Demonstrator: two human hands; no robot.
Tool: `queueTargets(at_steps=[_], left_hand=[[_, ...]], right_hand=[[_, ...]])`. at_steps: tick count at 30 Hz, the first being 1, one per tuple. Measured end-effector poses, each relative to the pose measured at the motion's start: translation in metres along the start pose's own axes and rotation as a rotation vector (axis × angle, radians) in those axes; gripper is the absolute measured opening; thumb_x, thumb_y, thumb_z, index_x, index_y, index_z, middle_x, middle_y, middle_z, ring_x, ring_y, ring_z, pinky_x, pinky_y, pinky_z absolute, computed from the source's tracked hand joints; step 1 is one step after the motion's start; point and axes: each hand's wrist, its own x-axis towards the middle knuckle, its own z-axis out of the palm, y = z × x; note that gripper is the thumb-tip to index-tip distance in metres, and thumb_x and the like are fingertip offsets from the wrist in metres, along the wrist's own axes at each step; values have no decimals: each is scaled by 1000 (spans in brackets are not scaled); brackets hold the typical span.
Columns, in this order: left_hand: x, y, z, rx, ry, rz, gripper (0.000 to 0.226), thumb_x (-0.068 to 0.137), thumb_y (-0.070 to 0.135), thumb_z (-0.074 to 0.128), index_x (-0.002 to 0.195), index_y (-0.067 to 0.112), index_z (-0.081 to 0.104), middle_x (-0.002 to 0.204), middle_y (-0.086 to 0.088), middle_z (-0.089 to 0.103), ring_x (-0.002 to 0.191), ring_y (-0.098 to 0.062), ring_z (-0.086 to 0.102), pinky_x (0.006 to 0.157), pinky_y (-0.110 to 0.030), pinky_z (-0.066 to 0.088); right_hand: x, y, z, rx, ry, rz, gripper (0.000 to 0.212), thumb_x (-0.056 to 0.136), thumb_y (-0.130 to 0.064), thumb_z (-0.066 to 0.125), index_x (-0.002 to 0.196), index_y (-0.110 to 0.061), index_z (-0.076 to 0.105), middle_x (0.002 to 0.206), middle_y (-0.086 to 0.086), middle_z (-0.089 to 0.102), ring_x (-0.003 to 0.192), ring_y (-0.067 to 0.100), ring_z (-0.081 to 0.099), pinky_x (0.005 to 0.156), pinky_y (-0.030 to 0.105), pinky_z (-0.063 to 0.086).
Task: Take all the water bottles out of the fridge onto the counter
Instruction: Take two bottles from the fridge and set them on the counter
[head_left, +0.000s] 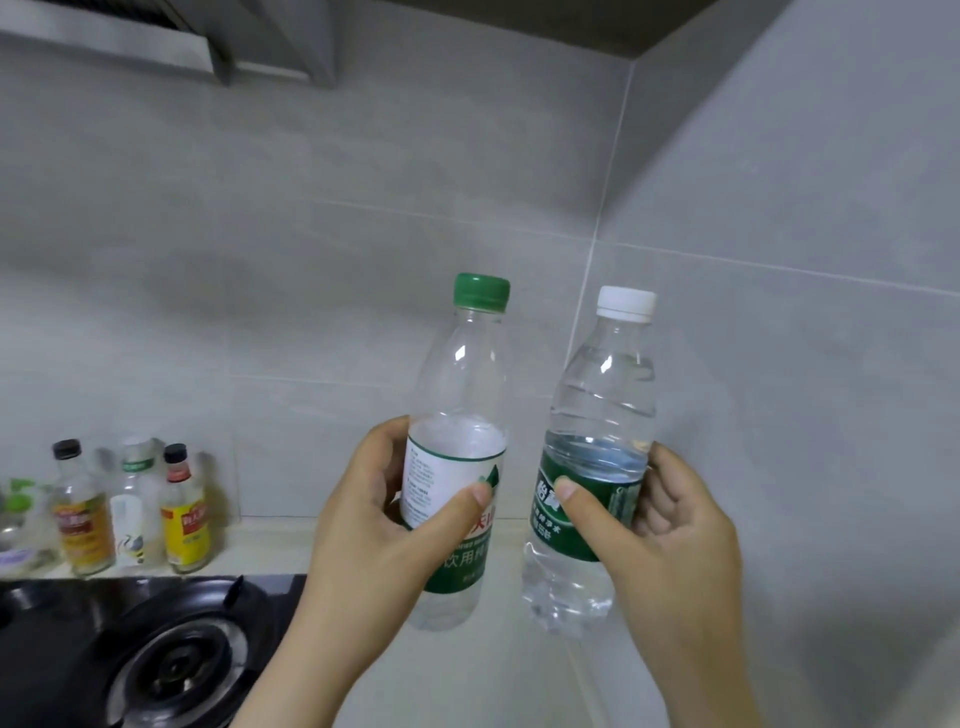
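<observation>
Above the counter (467, 675), the green-capped bottle (462, 395) is gripped at its label by the left hand (374, 509) and the fuller white-capped bottle (602, 395) by the right hand (660, 525); both are judged light, thin-walled and possibly slick, so the labelled waist is best held without hard squeezing.

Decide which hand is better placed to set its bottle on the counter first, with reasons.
Probably right: the right hand holds the white-capped bottle over bare counter near the wall, while the left hand holds the green-capped bottle nearer the stove.
</observation>
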Motion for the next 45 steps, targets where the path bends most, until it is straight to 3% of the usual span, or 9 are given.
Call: queueTargets(at_steps=[4, 9, 15, 19, 24, 27, 35, 41, 45], left_hand=[[33, -16, -12, -7, -29, -4, 53, 55, 47, 74, 105, 40, 60, 104, 11, 72, 97, -10, 69, 81, -33, 54], [68, -41, -23, -10, -66, -11, 48, 59, 37, 78, 102, 43, 59, 103, 11, 72, 94, -8, 69, 73, -25, 55], [93, -82, -25, 6, -71, -86, 51, 54, 45, 75, 102, 45, 59, 101, 14, 72, 92, -6, 69, 73, -24, 54], [107, -110, -21, 57, -66, -157, 49, 61, 30, 78, 106, 38, 59, 99, 15, 72, 91, -5, 69, 78, -28, 54], [126, -151, -10, 138, -48, -228, 51, 70, 13, 84, 109, 34, 58, 98, 17, 71, 88, -2, 68, 71, -20, 54], [138, -177, -3, 188, -44, -268, 54, 69, 12, 83, 112, 33, 58, 98, 17, 70, 88, 0, 67, 73, -19, 54], [154, -248, 5, 281, -70, -407, 59, 67, 15, 84, 117, 30, 57, 98, 14, 70, 87, 2, 66, 69, -11, 51], [155, -303, 9, 353, -88, -525, 53, 67, 14, 83, 104, 39, 55, 87, 20, 70, 81, 8, 64, 61, -4, 46], [157, -337, 11, 394, -101, -599, 53, 66, 21, 85, 107, 38, 55, 91, 16, 69, 84, 5, 64, 64, -7, 49]], right_hand=[[21, 12, 22, -16, 13, -3, 47, 67, -4, 82, 109, -20, 67, 91, -14, 75, 83, 3, 71, 69, 12, 54], [42, 32, 43, -91, 43, 2, 46, 65, -5, 83, 105, -21, 67, 88, -13, 75, 80, 5, 72, 67, 13, 54], [58, 74, 53, -253, 107, 69, 44, 62, -17, 85, 102, -26, 68, 88, -9, 75, 78, 11, 72, 76, 41, 59], [76, 102, 56, -337, 112, 118, 45, 62, -21, 85, 103, -30, 67, 86, -14, 73, 76, 3, 70, 74, 33, 60], [102, 148, 57, -370, 79, 202, 46, 60, -24, 87, 100, -32, 64, 84, -21, 71, 74, -1, 68, 72, 28, 56], [116, 179, 58, -382, 50, 248, 46, 59, -24, 87, 96, -34, 61, 84, -29, 68, 74, -6, 66, 69, 24, 54], [141, 269, 61, -414, -4, 360, 46, 62, -18, 86, 89, -37, 56, 82, -30, 67, 74, -7, 64, 67, 22, 51], [144, 339, 66, -465, 10, 468, 53, 60, -28, 85, 104, -34, 56, 89, -16, 67, 82, 0, 65, 75, 32, 56], [146, 378, 66, -528, -55, 444, 45, 59, -26, 86, 96, -29, 60, 88, -10, 67, 79, 5, 64, 69, 27, 53]])
